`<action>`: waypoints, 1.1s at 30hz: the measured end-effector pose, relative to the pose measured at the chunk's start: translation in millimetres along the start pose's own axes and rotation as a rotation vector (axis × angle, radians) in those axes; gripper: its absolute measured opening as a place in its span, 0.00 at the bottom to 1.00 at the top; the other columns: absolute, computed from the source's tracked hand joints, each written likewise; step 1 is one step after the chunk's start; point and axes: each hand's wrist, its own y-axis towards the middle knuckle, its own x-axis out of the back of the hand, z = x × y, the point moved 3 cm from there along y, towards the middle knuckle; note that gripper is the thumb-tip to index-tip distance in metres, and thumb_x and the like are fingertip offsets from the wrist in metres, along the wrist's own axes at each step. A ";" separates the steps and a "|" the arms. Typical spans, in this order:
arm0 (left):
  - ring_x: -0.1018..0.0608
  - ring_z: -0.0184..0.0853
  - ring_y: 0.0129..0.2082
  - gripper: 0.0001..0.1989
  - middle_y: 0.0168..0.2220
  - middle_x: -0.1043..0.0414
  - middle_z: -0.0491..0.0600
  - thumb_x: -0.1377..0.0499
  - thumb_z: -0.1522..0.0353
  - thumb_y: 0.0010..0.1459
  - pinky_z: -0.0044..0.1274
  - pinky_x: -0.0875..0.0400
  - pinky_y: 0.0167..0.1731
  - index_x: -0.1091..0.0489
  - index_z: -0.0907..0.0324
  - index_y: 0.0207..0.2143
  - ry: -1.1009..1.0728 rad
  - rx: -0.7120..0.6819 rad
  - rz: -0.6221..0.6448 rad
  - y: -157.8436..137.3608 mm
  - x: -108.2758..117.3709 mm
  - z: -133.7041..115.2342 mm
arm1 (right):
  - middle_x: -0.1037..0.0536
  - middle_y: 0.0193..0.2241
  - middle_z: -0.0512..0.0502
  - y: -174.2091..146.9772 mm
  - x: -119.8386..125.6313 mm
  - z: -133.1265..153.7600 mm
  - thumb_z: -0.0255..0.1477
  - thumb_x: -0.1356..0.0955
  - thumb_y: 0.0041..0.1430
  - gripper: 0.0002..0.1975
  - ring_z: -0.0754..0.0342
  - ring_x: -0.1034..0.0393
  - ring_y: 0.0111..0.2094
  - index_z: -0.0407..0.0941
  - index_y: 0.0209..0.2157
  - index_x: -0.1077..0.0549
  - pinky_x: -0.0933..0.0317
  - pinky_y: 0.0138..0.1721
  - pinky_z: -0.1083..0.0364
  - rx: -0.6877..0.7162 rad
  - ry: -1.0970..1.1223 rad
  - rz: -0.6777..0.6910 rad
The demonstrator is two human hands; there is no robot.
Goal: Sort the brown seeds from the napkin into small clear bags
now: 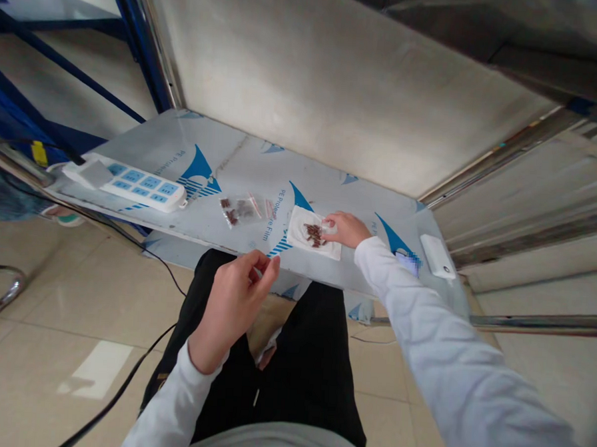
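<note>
A small heap of reddish-brown slender pieces (312, 235) lies on a square of white paper (330, 252) on the shelf. My right hand (347, 229) reaches to the right side of this heap, thumb and fingers pinched together at its edge; whatever sits between the fingertips is too small to make out. Nearer to me, my left hand (234, 297) hovers above my left thigh, in front of the shelf edge. Its fingers are curled with the thumb close to them, and anything inside is hidden. Left of the paper, a clear zip bag (242, 210) contains dark red-brown bits.
A white power strip (147, 187) with a plugged-in adapter occupies the shelf's left end. At the right end lies a white box-like device (437, 256). A metal panel (306, 84) rises behind the film-covered shelf (223, 139). A black cable (119, 401) trails down to the left.
</note>
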 end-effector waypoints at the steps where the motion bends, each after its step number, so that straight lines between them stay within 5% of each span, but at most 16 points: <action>1: 0.35 0.25 0.18 0.19 0.20 0.32 0.43 0.48 0.57 0.59 0.19 0.45 0.22 0.34 0.60 0.23 0.005 0.002 0.002 0.4 0.3 0.8 | 0.23 0.41 0.41 7.0 -0.9 1.1 0.38 0.29 0.51 0.20 0.49 0.29 0.40 0.43 0.44 0.26 0.39 0.39 0.55 0.020 -0.126 0.062; 11: 0.35 0.26 0.19 0.18 0.20 0.33 0.43 0.49 0.57 0.59 0.20 0.47 0.22 0.34 0.59 0.24 0.054 0.086 0.010 0.5 5.7 21.7 | 0.26 0.44 0.33 30.0 -6.8 19.4 0.26 0.29 0.49 0.16 0.41 0.36 0.48 0.39 0.42 0.26 0.45 0.43 0.48 0.161 -0.443 0.204; 24: 0.34 0.27 0.19 0.18 0.21 0.31 0.45 0.50 0.58 0.59 0.20 0.47 0.23 0.34 0.59 0.23 0.126 0.069 0.076 4.4 -11.2 33.3 | 0.28 0.44 0.34 1.5 -1.5 11.2 0.27 0.29 0.49 0.20 0.41 0.39 0.47 0.40 0.45 0.29 0.51 0.44 0.48 0.223 -0.502 0.086; 29: 0.32 0.28 0.21 0.17 0.23 0.29 0.45 0.50 0.58 0.60 0.20 0.46 0.24 0.33 0.58 0.24 0.139 0.090 0.094 4.3 -15.0 43.4 | 0.27 0.45 0.36 -18.0 2.4 -47.0 0.39 0.32 0.54 0.26 0.42 0.36 0.47 0.43 0.53 0.35 0.46 0.44 0.48 -0.126 -0.202 -0.118; 33: 0.31 0.29 0.20 0.17 0.22 0.29 0.45 0.50 0.58 0.59 0.20 0.44 0.24 0.33 0.58 0.24 0.161 0.094 0.093 6.0 -18.0 48.6 | 0.30 0.50 0.29 -44.2 -26.4 -93.9 0.43 0.36 0.56 0.34 0.40 0.36 0.50 0.36 0.58 0.42 0.43 0.48 0.45 -0.492 0.074 -0.294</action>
